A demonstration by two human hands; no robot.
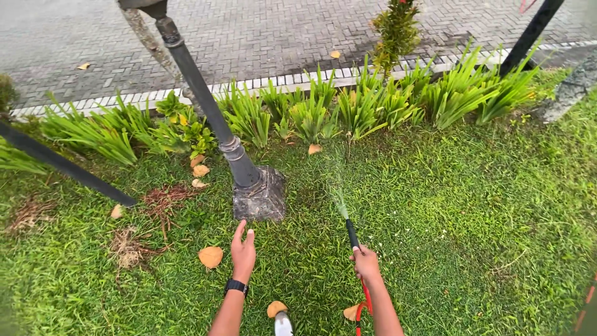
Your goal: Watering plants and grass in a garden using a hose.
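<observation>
My right hand (365, 262) grips a thin black spray wand (352, 233) with a red hose (364, 297) trailing back along my forearm. A fine mist (339, 186) leaves the wand's tip toward the row of green plants (323, 112). My left hand (242, 249) hangs over the grass with fingers loosely together, holding nothing; a black watch (236, 286) sits on its wrist. The left hand is nearest the stone base (261, 199) of a dark lamp post (199, 87).
Dry leaves (211, 256) lie scattered on the lawn (472, 224). A brick pavement (261, 37) runs beyond a pale kerb. Dark slanted poles (62, 165) cross at left and top right. A rock (572, 87) sits at right. My shoe tip (283, 323) shows at the bottom.
</observation>
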